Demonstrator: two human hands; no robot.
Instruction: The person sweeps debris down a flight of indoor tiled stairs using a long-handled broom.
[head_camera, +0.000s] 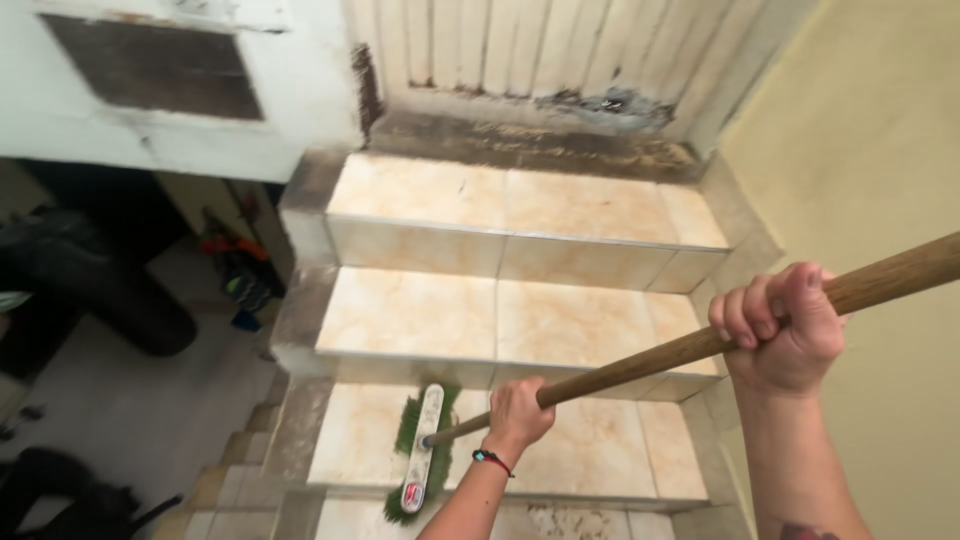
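The right hand (785, 330) closes its grip fully round the upper end of the wooden broom handle (640, 365), knuckles up; lower down the same shaft the left hand (517, 412) wraps it just as tight. The pole looks stiff, light and smooth, likely easy to steer with hands spread like this. Just beyond the left grip, the green-bristled broom head (420, 455) rests on a tiled stair step (590, 445); its bristles seem soft and springy. Further steps climb toward a stained wall (520, 60).
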